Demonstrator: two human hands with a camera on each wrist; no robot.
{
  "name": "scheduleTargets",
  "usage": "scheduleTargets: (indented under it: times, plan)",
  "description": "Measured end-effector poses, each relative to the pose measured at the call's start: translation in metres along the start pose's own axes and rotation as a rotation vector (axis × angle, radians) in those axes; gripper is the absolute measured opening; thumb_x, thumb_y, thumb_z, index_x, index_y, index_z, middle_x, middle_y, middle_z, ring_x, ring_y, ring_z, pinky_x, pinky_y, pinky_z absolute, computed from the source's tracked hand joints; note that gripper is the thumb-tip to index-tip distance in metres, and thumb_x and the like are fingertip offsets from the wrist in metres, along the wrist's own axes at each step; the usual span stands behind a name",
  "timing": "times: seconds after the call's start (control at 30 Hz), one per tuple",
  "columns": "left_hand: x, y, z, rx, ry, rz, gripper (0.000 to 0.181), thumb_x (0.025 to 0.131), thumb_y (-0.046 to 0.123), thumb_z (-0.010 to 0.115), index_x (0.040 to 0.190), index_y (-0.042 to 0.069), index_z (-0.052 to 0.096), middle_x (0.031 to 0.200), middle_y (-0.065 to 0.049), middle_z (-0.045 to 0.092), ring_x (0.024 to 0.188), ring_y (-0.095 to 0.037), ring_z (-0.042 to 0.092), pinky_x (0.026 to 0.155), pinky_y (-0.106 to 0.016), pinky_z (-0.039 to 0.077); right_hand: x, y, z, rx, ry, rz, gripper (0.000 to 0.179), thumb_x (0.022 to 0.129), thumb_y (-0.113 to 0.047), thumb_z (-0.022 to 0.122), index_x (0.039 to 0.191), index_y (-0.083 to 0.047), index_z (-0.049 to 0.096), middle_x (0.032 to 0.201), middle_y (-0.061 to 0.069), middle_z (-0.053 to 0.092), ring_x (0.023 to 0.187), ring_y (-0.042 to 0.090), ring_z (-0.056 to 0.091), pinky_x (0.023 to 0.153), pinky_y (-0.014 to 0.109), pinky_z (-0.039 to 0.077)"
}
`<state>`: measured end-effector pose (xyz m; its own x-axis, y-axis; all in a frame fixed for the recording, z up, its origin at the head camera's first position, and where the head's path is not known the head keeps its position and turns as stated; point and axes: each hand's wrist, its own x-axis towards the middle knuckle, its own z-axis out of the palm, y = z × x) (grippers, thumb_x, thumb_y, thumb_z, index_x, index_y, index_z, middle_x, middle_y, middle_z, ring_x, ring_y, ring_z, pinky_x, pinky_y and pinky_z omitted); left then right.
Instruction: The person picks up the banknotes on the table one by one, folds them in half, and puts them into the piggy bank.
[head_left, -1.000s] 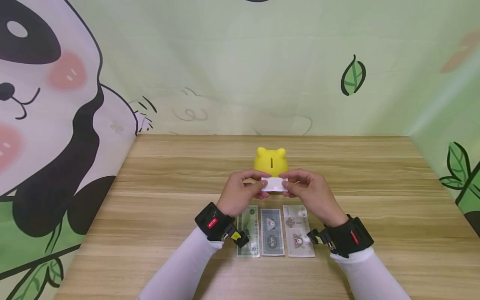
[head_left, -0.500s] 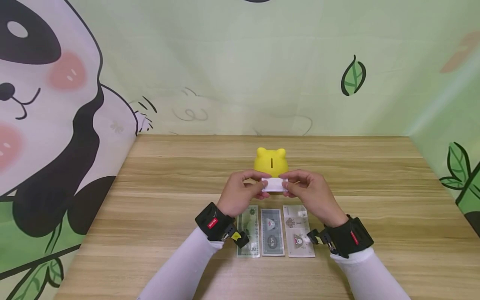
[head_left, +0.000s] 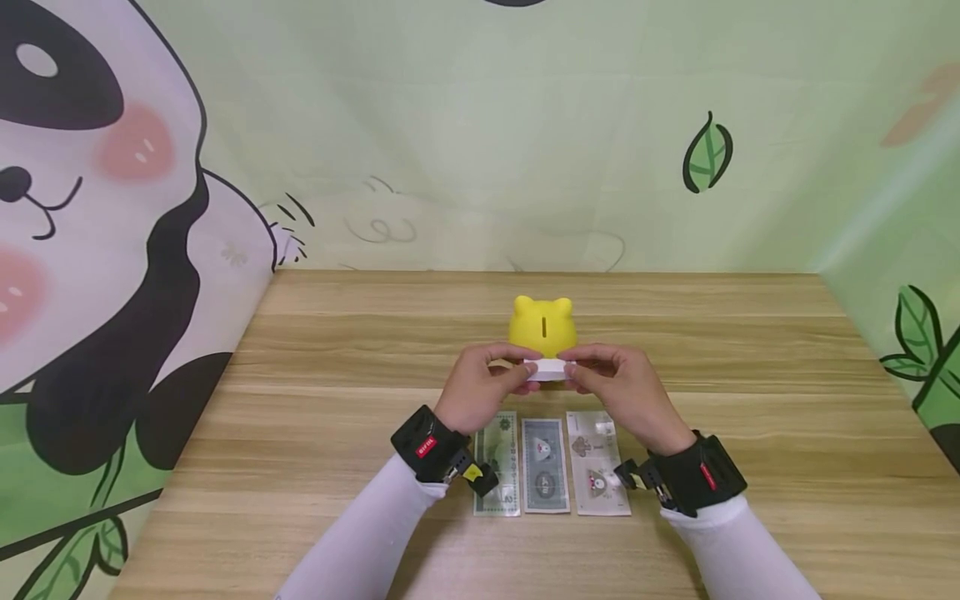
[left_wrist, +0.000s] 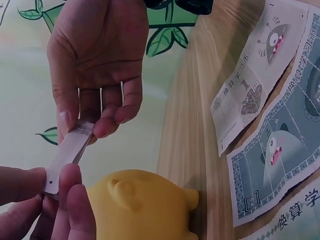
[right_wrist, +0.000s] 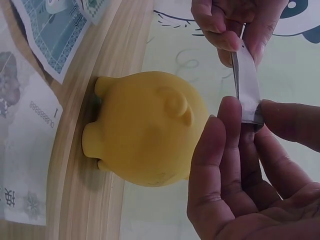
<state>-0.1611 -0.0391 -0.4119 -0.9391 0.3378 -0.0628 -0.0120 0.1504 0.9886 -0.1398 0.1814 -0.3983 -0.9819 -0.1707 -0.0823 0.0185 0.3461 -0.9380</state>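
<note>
A small white folded strip of paper, apparently a folded play banknote [head_left: 547, 369], is held level in the air between both hands. My left hand [head_left: 486, 385] pinches its left end between thumb and fingers. At the right end, the thumb and fingers of my right hand [head_left: 628, 390] pinch it too. Folded layers show along the strip's edge in the right wrist view. Just beyond the hands stands a yellow piggy bank [head_left: 542, 321] with a slot on its top; the hands and strip partly cover its front in the head view.
Three play banknotes lie in a row on the wooden table below the hands: a green one [head_left: 506, 458], a blue-grey one [head_left: 545, 467] and a pale one [head_left: 597, 458]. A printed panda backdrop [head_left: 480, 167] rises behind the table.
The strip has tilted a little, so its near face looks narrower. Both hands keep their hold and have barely moved. The piggy bank and the flat banknotes stay in place.
</note>
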Motion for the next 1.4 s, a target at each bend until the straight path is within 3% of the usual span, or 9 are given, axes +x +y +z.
scheduleTargets:
  times: [0.17, 0.33, 0.47, 0.67, 0.8, 0.9, 1.03, 1.17, 1.4]
  plan:
    - [0.0001, -0.0012, -0.0001, 0.022, -0.002, 0.002, 0.021, 0.101, 0.011, 0.067, 0.12, 0.006, 0.076, 0.119, -0.013, 0.074, 0.101, -0.037, 0.076, 0.094, -0.039, 0.061, -0.0011, 0.001, -0.0002, -0.021, 0.003, -0.006, 0.026, 0.102, -0.016, 0.065, 0.125, -0.006, 0.073, 0.124, 0.014, 0.073, 0.113, 0.039, 0.071, 0.099, 0.046, 0.058]
    - [0.0002, -0.0014, 0.0004, 0.031, 0.0, 0.003, 0.022, 0.101, 0.015, 0.068, 0.119, 0.006, 0.076, 0.116, -0.012, 0.076, 0.099, -0.032, 0.078, 0.095, -0.039, 0.061, -0.0014, 0.002, -0.0001, -0.03, 0.012, -0.016, 0.025, 0.103, -0.016, 0.064, 0.123, -0.006, 0.074, 0.123, 0.015, 0.071, 0.113, 0.038, 0.07, 0.099, 0.044, 0.057]
    - [0.0002, -0.0011, 0.0009, 0.024, 0.006, 0.0, 0.024, 0.1, 0.018, 0.07, 0.118, 0.005, 0.076, 0.114, -0.012, 0.077, 0.098, -0.031, 0.078, 0.095, -0.039, 0.061, -0.0009, 0.0026, 0.0, -0.058, 0.015, -0.016, 0.025, 0.104, -0.018, 0.063, 0.122, -0.006, 0.075, 0.123, 0.014, 0.07, 0.109, 0.03, 0.071, 0.099, 0.044, 0.057]
    - [0.0004, -0.0013, 0.001, 0.032, 0.012, 0.002, 0.024, 0.1, 0.019, 0.07, 0.116, 0.003, 0.077, 0.114, -0.015, 0.077, 0.1, -0.037, 0.076, 0.092, -0.037, 0.061, -0.0001, 0.002, 0.0007, -0.078, 0.027, -0.012, 0.023, 0.104, -0.017, 0.062, 0.118, -0.005, 0.075, 0.118, 0.015, 0.073, 0.103, 0.023, 0.07, 0.097, 0.041, 0.057]
    - [0.0009, -0.002, 0.0011, 0.045, 0.011, 0.006, 0.023, 0.1, 0.019, 0.069, 0.114, 0.002, 0.077, 0.111, -0.019, 0.077, 0.101, -0.042, 0.075, 0.089, -0.035, 0.062, -0.0006, 0.0006, 0.0014, -0.071, 0.037, -0.002, 0.023, 0.105, -0.016, 0.061, 0.117, -0.003, 0.075, 0.116, 0.016, 0.073, 0.102, 0.026, 0.07, 0.096, 0.042, 0.058]
    - [0.0012, -0.0024, 0.0012, 0.04, 0.009, 0.009, 0.022, 0.101, 0.018, 0.068, 0.111, 0.001, 0.078, 0.101, -0.018, 0.078, 0.097, -0.042, 0.075, 0.089, -0.042, 0.063, -0.0009, -0.0004, 0.0019, -0.057, 0.039, 0.004, 0.024, 0.105, -0.016, 0.061, 0.116, 0.0, 0.074, 0.114, 0.019, 0.072, 0.1, 0.029, 0.069, 0.094, 0.04, 0.059]
    - [0.0009, -0.002, 0.0019, 0.016, -0.004, 0.015, 0.021, 0.102, 0.017, 0.067, 0.105, 0.0, 0.078, 0.087, -0.014, 0.076, 0.084, -0.032, 0.077, 0.086, -0.049, 0.063, -0.0005, -0.0006, 0.0023, -0.051, 0.036, 0.014, 0.023, 0.106, -0.016, 0.06, 0.114, 0.001, 0.072, 0.106, 0.022, 0.07, 0.091, 0.024, 0.066, 0.086, 0.033, 0.059]
    - [0.0002, -0.0014, 0.0023, -0.006, -0.025, 0.014, 0.02, 0.102, 0.016, 0.066, 0.103, -0.002, 0.077, 0.085, -0.013, 0.075, 0.073, -0.016, 0.074, 0.078, -0.04, 0.065, 0.0004, -0.0003, 0.0027, -0.036, 0.028, 0.026, 0.023, 0.106, -0.017, 0.059, 0.118, -0.001, 0.071, 0.103, 0.022, 0.068, 0.089, 0.025, 0.065, 0.082, 0.035, 0.059]
    - [-0.0004, -0.0004, 0.0027, -0.026, -0.034, -0.005, 0.017, 0.101, 0.013, 0.068, 0.104, -0.002, 0.077, 0.086, -0.014, 0.075, 0.071, -0.014, 0.074, 0.083, -0.052, 0.064, 0.0007, 0.001, 0.0033, -0.055, 0.012, 0.013, 0.025, 0.099, -0.02, 0.07, 0.121, -0.008, 0.073, 0.109, 0.017, 0.073, 0.096, 0.037, 0.066, 0.079, 0.037, 0.056]
